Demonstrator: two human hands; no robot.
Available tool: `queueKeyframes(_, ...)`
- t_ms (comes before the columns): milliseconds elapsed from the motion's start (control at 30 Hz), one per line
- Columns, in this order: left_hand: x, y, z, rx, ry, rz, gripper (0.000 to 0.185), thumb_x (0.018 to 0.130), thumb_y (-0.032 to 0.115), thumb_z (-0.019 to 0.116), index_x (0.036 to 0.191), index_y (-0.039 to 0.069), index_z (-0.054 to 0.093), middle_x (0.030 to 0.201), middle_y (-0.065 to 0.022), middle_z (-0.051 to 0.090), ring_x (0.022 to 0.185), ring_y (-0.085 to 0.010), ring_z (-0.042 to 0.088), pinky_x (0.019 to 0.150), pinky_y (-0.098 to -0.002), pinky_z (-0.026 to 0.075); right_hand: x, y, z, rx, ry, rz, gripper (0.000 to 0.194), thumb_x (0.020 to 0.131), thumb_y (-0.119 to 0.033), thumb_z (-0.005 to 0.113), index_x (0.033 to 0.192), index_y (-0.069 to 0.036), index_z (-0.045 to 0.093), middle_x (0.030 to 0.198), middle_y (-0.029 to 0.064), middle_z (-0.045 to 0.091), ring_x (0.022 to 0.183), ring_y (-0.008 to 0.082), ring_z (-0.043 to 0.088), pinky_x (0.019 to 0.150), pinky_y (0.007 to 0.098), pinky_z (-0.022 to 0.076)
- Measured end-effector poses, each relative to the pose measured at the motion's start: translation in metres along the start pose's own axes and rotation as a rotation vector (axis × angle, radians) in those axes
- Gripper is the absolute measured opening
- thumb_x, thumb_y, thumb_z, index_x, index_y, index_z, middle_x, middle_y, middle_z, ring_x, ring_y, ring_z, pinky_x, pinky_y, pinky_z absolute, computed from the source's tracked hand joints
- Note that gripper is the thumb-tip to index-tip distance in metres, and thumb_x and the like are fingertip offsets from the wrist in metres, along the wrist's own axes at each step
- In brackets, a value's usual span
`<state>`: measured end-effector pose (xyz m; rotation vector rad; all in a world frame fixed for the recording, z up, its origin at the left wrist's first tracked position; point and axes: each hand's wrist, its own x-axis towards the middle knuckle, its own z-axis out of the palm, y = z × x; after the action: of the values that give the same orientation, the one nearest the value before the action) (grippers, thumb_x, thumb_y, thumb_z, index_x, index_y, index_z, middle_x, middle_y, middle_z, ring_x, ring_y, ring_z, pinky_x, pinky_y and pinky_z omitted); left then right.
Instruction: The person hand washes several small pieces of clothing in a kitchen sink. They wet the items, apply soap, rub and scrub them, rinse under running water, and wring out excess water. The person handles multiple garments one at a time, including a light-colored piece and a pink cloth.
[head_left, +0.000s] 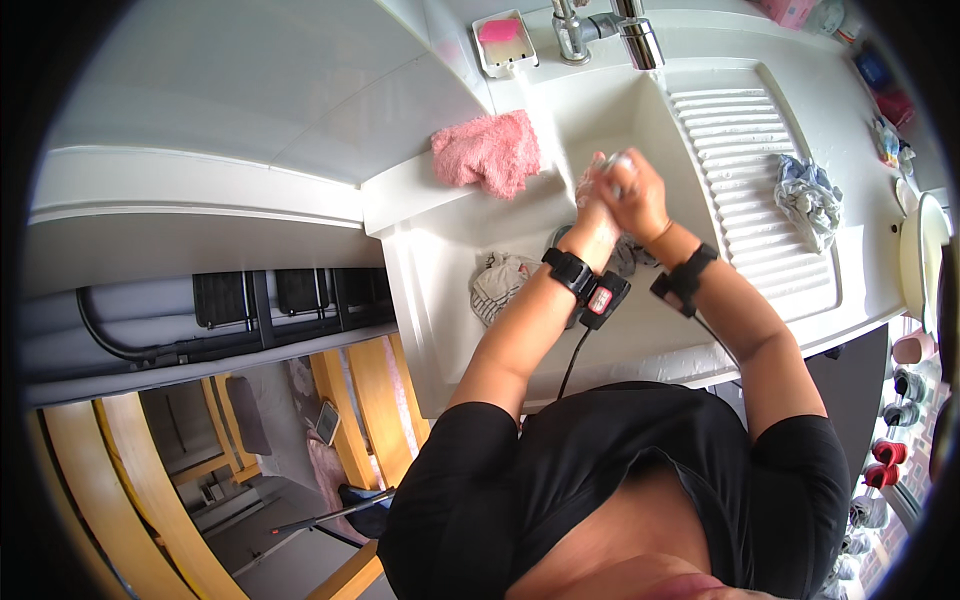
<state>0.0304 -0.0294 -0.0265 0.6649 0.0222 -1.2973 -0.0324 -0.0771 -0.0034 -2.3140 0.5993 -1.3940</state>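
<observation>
My left hand (592, 196) and my right hand (639, 193) are pressed together over the basin of a white laundry sink (431, 375). Between them shows a small, pale, wet item (619, 162), perhaps cloth; the fingers cover most of it. White suds cling to my left hand. Under my forearms, a light cloth with dark stripes (499, 285) lies in the basin. Greyish cloth (624, 256) is partly hidden beneath my wrists. Each wrist wears a black strap with a small device and a cable.
A pink fluffy towel (487, 152) drapes over the sink's left rim. Behind stand a chrome faucet (641, 41) and a soap dish (504, 52) with pink soap (499, 30). A crumpled wet cloth (808, 201) rests on the ribbed washboard (742, 150). At right is a pale basin (919, 262).
</observation>
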Motion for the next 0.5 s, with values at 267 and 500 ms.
queueKeyframes(267, -0.004, -0.005, -0.005, 0.738, 0.09, 0.543, 0.034, 0.09, 0.033, 0.039, 0.1, 0.003, 0.051, 0.095, -0.0081, 0.053, 0.089, -0.0188, 0.052, 0.079, -0.0286, 0.043, -0.007, -0.006, 0.002, 0.168, -0.182, 0.2, 0.013, 0.065, -0.005, 0.065, 0.075, -0.008, 0.057, 0.081, 0.0111, 0.053, 0.075, 0.0275, 0.054, 0.071, 0.0334, 0.0441)
queueKeyframes(500, 0.02, -0.036, -0.038, -0.383, -0.461, 0.031, 0.033, 0.089, 0.039, 0.035, 0.089, 0.009, 0.048, 0.089, -0.0049, 0.053, 0.083, -0.0144, 0.051, 0.078, -0.0295, 0.042, -0.005, -0.015, -0.002, 0.171, -0.16, 0.21, 0.015, 0.069, -0.013, 0.063, 0.07, -0.003, 0.052, 0.076, 0.0116, 0.053, 0.066, 0.0279, 0.053, 0.062, 0.0337, 0.0438)
